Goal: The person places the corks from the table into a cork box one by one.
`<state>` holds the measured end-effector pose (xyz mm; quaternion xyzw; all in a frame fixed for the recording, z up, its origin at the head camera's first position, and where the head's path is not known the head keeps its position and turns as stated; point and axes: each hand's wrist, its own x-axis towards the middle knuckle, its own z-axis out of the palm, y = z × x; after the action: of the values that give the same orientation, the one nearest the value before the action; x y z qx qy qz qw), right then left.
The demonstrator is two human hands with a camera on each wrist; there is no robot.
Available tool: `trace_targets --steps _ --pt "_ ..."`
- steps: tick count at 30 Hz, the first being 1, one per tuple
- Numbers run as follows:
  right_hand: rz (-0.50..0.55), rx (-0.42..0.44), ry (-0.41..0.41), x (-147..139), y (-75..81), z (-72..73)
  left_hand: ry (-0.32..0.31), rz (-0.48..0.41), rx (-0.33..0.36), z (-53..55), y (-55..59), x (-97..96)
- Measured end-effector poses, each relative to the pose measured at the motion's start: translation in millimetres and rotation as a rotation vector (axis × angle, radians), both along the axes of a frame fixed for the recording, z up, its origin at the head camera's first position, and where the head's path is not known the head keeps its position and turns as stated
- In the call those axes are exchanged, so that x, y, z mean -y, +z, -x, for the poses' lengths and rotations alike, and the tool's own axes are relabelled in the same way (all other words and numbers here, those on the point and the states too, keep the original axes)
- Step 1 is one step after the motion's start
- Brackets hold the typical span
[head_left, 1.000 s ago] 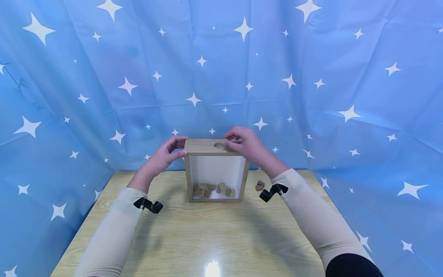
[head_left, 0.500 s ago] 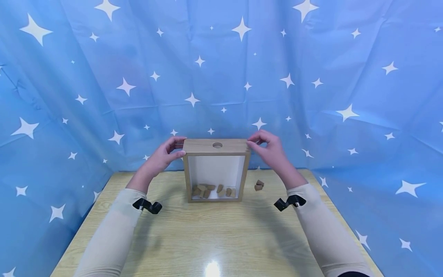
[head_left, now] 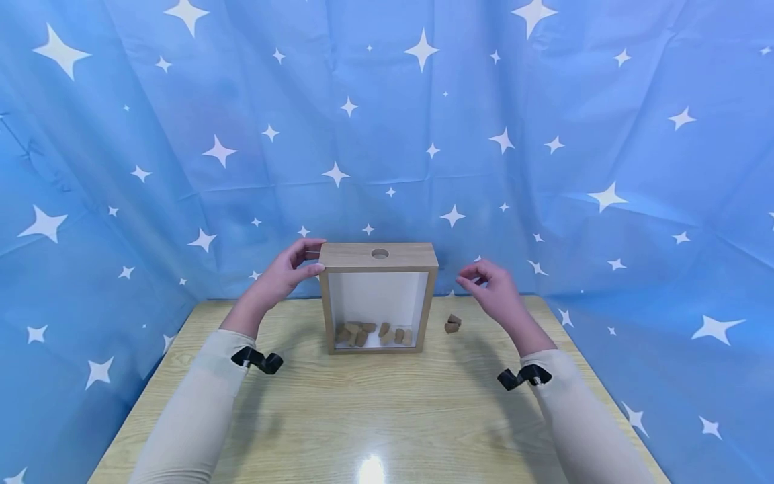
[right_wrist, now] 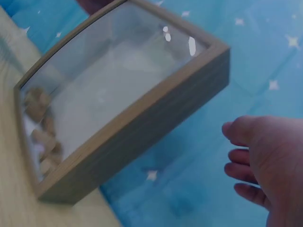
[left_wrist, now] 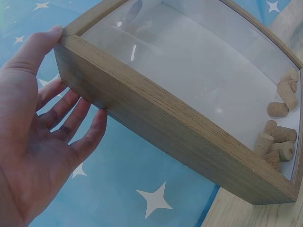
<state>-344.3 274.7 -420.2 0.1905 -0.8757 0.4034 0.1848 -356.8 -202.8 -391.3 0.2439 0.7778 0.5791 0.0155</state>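
A shallow wooden shadow box [head_left: 347,254] with a clear front and a round hole in its top stands upright on the table. Several corks [head_left: 361,338] lie along its bottom inside. My left hand [head_left: 279,272] holds the box by its upper left corner; in the left wrist view the thumb is at the front corner and the fingertips touch the side's rear edge. To the right of the box, my right hand [head_left: 497,292] is in the air, apart from it, with loosely bent fingers [right_wrist: 241,172] and nothing visible in them.
A few loose corks [head_left: 452,324] lie on the table right of the box, below my right hand. The pale wood-grain table [head_left: 363,410] ends at a blue curtain [head_left: 387,134] with white stars behind the box.
My right hand has moved from beside the hole on top of the box to the right and down, away from it. The left hand keeps its place on the corner.
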Motion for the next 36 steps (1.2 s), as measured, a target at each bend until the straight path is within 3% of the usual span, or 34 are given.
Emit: trace_targets --steps 16,25,31,36 --pt "-0.129 0.117 0.014 -16 -77.3 1.7 -0.006 -0.007 0.002 1.0 -1.2 0.4" --pt "-0.191 0.115 0.038 -15 -105.0 3.8 -0.002 -0.008 0.004 0.7 -1.2 0.3" --pt "-0.17 0.09 0.09 -13 -120.6 5.0 -0.003 -0.008 0.009 0.2 -0.7 0.0" --pt "-0.182 0.136 0.072 -11 -130.0 7.1 -0.001 -0.006 -0.001 0.2 -0.8 0.4"
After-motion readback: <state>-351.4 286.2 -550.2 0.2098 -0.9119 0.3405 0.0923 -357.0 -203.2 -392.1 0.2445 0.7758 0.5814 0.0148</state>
